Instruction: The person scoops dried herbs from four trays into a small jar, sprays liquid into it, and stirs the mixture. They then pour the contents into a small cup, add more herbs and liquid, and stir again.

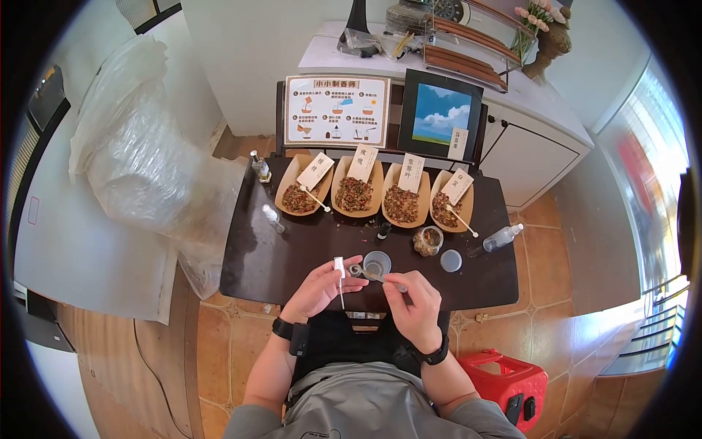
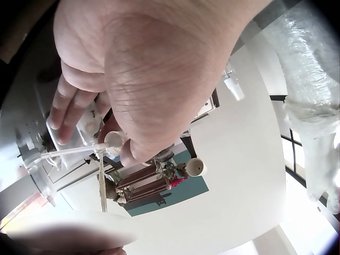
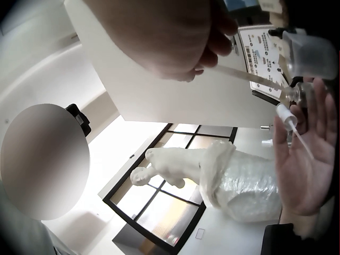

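Over the table's near edge, my left hand (image 1: 319, 290) pinches a white spray pump (image 1: 338, 266) with its thin dip tube hanging down. The same hand's fingers hold a small clear glass bottle (image 3: 303, 95), its mouth toward the right hand. My right hand (image 1: 417, 306) grips a slim translucent pipette (image 3: 244, 76) between thumb and fingers, its far end at the bottle's mouth. Just beyond the hands stands a clear plastic cup (image 1: 377, 260). Fingers partly cover the bottle in the head view.
Several paper trays (image 1: 356, 208) of dried petals with label cards line the dark table (image 1: 307, 252). Around them stand a jar (image 1: 428, 241), a white lid (image 1: 451, 260), a black-capped vial (image 1: 384, 230) and spray bottles (image 1: 503, 238). A red stool (image 1: 512, 380) is at right.
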A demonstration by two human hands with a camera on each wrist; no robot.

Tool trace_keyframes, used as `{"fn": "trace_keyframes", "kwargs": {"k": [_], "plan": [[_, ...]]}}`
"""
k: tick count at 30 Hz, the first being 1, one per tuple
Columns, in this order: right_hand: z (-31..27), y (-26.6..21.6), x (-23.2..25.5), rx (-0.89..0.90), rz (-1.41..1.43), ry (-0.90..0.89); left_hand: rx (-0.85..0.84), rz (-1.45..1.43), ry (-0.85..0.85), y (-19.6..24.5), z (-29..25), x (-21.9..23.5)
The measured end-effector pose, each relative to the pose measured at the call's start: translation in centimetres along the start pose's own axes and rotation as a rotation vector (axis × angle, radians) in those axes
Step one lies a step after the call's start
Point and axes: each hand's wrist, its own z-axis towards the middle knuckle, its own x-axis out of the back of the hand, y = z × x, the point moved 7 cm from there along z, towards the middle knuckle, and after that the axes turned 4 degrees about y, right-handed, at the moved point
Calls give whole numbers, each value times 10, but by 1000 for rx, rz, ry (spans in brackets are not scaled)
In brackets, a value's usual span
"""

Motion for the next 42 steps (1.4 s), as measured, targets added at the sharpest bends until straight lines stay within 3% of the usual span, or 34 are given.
{"fn": "trace_keyframes", "kwargs": {"k": [2,4,8,10,14,20,23,30,36,37,42], "plan": [[-1,5,-2,-47,-6,-34,0,1,-13,-1,1,1],[-4,6,-8,83,-52,-80,-3,2,-22,-1,1,2],[-5,4,-10,102,-16,-59,-13,9,-47,-3,2,3],[-4,5,-9,-10,1,-69,-13,13,-52,-2,2,3],[-5,8,-10,-8,16,-54,-12,5,-43,-2,1,2],[-8,8,-10,95,-18,-58,-13,-4,-40,-3,1,3],[-7,7,-6,-17,13,-55,-15,2,-37,-3,1,4],[-8,19,25,-32,-105,211,-12,21,-42,-1,1,2],[-7,38,9,-110,-71,86,-21,15,-69,-2,1,2],[-9,42,6,-193,-66,43,-18,16,-67,-2,1,2],[-13,54,-1,-130,-98,26,-11,25,-60,-1,1,1]]}}
